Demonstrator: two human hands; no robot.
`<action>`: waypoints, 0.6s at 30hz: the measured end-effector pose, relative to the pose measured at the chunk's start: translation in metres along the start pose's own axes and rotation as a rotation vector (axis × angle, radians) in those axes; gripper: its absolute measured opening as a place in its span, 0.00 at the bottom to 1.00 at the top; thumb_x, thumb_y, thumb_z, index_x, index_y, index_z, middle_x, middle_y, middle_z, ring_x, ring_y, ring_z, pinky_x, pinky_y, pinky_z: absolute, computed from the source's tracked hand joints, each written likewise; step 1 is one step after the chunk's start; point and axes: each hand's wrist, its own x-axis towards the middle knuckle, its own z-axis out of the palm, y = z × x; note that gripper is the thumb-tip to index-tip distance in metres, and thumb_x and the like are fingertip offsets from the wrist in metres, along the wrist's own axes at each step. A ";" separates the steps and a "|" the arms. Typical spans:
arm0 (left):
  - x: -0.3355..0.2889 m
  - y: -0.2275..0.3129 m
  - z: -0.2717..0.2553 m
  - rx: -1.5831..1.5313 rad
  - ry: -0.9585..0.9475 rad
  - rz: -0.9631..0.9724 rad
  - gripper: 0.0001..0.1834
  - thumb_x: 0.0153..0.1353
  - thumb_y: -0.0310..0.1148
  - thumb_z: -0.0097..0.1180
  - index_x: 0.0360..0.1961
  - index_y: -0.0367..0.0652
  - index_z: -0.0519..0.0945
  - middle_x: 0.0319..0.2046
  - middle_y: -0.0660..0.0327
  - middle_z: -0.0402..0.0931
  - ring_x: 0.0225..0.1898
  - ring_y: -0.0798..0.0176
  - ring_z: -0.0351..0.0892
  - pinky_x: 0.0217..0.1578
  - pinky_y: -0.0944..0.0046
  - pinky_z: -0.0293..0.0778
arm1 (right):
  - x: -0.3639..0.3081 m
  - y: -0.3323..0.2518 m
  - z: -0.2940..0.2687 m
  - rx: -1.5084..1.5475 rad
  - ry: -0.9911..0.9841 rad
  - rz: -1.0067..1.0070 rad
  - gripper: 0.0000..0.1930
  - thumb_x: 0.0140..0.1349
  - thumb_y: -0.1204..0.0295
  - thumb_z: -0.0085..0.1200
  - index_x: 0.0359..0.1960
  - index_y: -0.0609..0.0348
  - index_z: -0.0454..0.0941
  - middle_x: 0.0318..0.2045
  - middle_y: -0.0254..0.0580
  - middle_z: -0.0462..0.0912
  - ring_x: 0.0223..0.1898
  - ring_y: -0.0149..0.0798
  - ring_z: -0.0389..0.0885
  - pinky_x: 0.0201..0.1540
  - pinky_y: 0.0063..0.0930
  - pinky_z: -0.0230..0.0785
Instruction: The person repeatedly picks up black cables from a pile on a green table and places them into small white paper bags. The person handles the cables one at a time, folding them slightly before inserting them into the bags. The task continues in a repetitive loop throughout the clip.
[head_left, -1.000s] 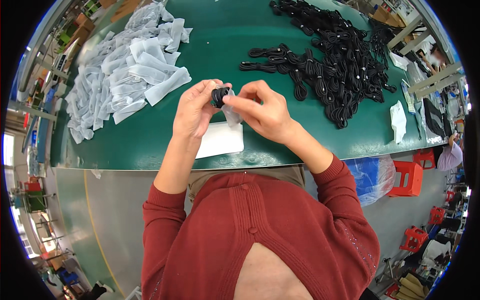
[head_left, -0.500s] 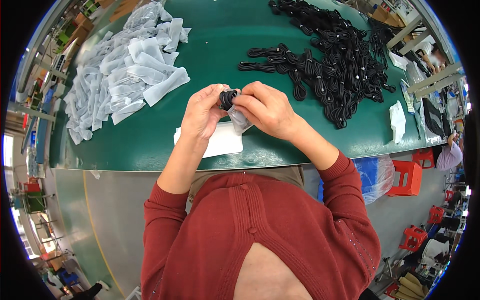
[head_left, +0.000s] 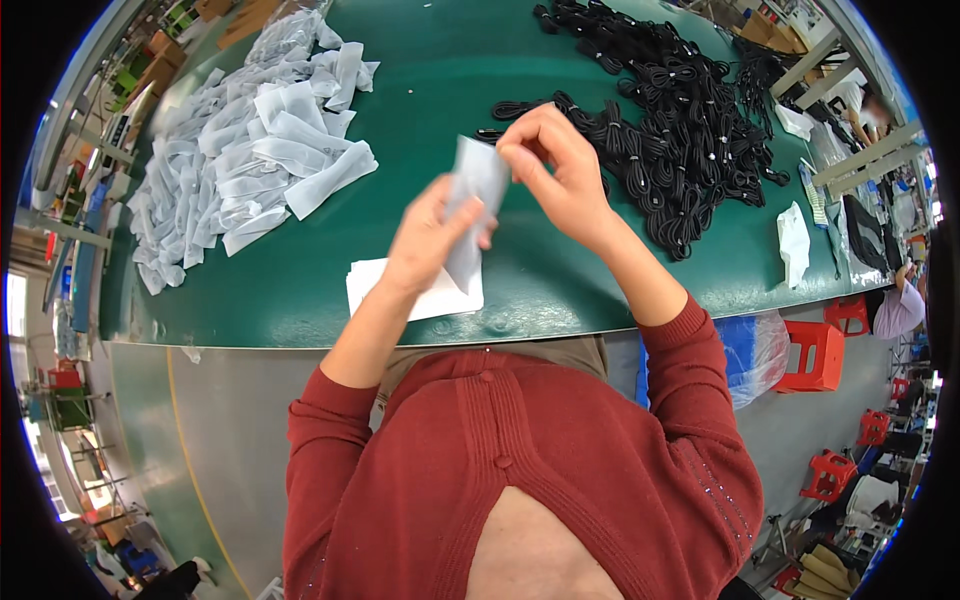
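Observation:
My left hand (head_left: 428, 238) grips a narrow frosted plastic bag (head_left: 481, 172), thumb across its front and fingers behind. The bag stands tilted above the table, slightly blurred by motion. At its upper right corner, my right hand (head_left: 562, 172) has thumb and forefinger pinched at the edge. No black coil shows through the bag from this side. Below my left hand lies a small stack of white sheets (head_left: 430, 305), partly covered by hand and bag.
A heap of frosted bags (head_left: 240, 160) spreads over the left of the green table (head_left: 420, 90). Bundled black cables (head_left: 665, 130) are piled at the right. A crumpled white bag (head_left: 794, 245) lies near the right edge. Red stools (head_left: 815, 358) stand beyond the table.
The black cable coil between my fingers has gone from sight. My left hand has turned the bag upright and shifted right and down; my right hand has risen to its top corner.

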 end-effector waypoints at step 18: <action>-0.065 -0.040 -0.014 1.151 0.068 0.336 0.11 0.52 0.26 0.67 0.36 0.38 0.80 0.34 0.57 0.75 0.34 0.56 0.77 0.36 0.61 0.73 | -0.047 0.108 0.010 -0.929 -0.263 -0.046 0.12 0.57 0.74 0.60 0.42 0.59 0.73 0.36 0.45 0.76 0.40 0.49 0.76 0.41 0.43 0.70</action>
